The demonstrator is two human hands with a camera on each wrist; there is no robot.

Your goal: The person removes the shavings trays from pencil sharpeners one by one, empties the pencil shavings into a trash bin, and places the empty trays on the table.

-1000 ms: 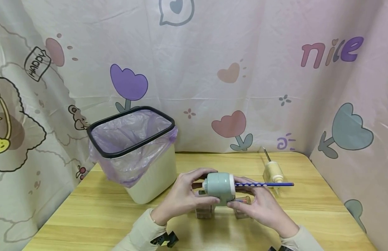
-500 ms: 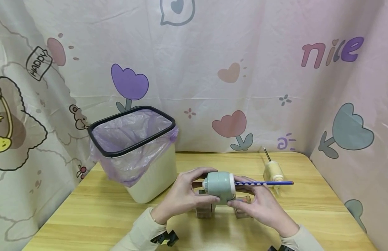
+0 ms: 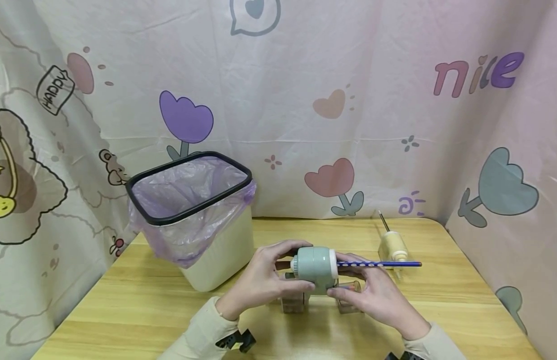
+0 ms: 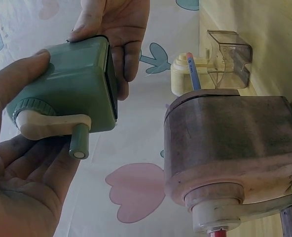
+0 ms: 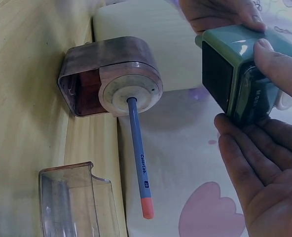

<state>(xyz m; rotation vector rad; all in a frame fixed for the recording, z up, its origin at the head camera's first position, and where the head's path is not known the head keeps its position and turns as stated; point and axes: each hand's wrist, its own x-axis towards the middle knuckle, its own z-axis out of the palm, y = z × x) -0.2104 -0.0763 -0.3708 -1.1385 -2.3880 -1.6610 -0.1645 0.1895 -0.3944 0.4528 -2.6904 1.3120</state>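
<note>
Both hands hold a green crank pencil sharpener (image 3: 315, 267) up above the table. My left hand (image 3: 265, 280) grips its crank side, thumb in front and fingers behind; the white crank (image 4: 52, 124) shows in the left wrist view. My right hand (image 3: 373, 295) holds the other side, where a blue pencil (image 3: 377, 264) sticks out level to the right. A dark flat base (image 5: 218, 74) shows in the right wrist view. Below the hands stands a brownish-pink sharpener (image 5: 109, 64) with a blue-grey, pink-ended pencil (image 5: 138, 153) in it. Beside that is a clear shavings tray (image 5: 69, 202).
A cream bin (image 3: 224, 255) with a black rim and purple liner stands at the table's left. At the back right is a yellow sharpener (image 3: 392, 245) with a dark pencil (image 3: 384, 221) in it. A printed curtain (image 3: 278, 115) hangs behind the wooden table (image 3: 139, 310).
</note>
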